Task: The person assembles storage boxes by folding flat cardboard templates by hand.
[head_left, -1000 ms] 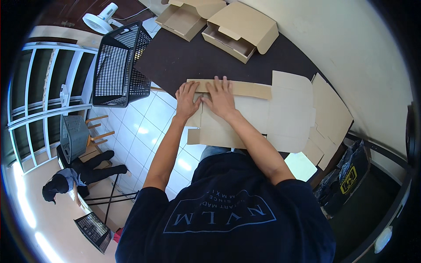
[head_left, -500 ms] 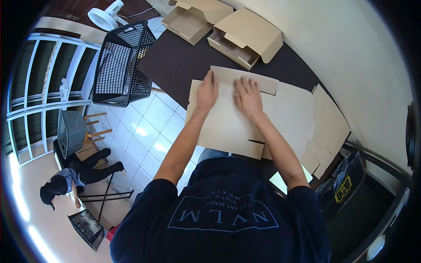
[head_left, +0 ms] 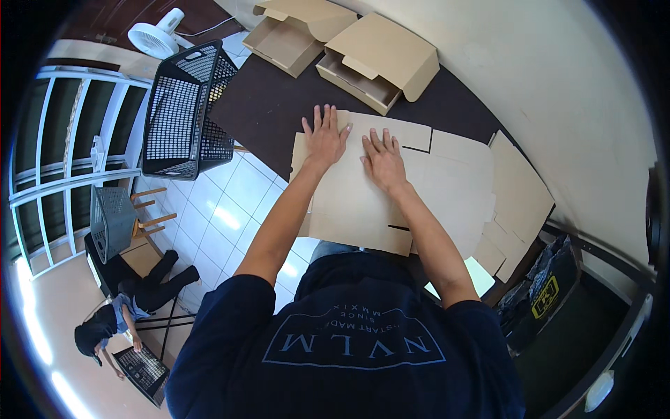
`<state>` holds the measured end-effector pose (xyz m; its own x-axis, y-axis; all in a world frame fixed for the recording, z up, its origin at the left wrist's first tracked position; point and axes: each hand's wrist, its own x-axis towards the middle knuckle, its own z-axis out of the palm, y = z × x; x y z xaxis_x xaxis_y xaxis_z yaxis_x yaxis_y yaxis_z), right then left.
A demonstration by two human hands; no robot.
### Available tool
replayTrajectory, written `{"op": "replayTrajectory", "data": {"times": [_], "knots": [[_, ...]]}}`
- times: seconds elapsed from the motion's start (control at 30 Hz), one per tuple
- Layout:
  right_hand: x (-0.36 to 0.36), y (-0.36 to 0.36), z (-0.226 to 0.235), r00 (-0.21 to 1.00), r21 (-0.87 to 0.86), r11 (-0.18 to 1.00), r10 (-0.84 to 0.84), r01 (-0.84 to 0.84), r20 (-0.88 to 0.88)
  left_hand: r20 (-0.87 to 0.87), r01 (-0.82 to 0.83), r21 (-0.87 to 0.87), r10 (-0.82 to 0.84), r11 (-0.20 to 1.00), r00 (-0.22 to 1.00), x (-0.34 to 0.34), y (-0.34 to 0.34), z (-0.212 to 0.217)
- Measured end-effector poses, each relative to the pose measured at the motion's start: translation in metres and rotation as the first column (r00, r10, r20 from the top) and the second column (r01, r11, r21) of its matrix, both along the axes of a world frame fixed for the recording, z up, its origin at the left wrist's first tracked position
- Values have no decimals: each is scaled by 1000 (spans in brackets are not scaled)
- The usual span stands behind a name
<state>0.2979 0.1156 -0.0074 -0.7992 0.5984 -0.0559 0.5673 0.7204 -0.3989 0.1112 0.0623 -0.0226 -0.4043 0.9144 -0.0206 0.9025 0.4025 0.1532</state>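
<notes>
A flat, unfolded cardboard box blank (head_left: 356, 195) lies across the dark table in front of me. My left hand (head_left: 326, 140) rests on its far left part, fingers spread and pointing away from me. My right hand (head_left: 384, 160) lies palm down on the same blank, a little to the right and nearer, with its fingers slightly apart. Slits and crease lines show along the far edge and near the front edge. Under the right side, another flat cardboard sheet (head_left: 520, 199) sticks out toward the wall.
Two folded cardboard boxes, one open-fronted (head_left: 285, 45) and one with a partly raised lid (head_left: 382, 52), stand at the table's far side. Black plastic crates (head_left: 174, 119) are off the left edge. A person (head_left: 105, 325) sits at lower left beside another crate (head_left: 143, 373).
My left hand has spread its fingers and moved slightly farther out. The blank's far flap now lies flatter. At lower left the other person has reached down to the crate.
</notes>
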Motion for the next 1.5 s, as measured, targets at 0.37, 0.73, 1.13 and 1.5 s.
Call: {"op": "replayTrajectory", "data": {"times": [0.37,0.73,1.13,1.5], "knots": [[20,51,2,881,-138,922,-386,361,-276,342,-89,254,-3,963,940,26,-62,49],[51,118,22,948,-117,944,-293,307,125,289,187,156,-226,970,930,73,-24,18],[24,-2,-14,954,-6,956,-293,293,-57,184,202,-116,-179,973,967,78,-12,23],[33,13,1,970,53,978,-207,201,126,160,221,-166,-195,961,968,81,-9,16]]}}
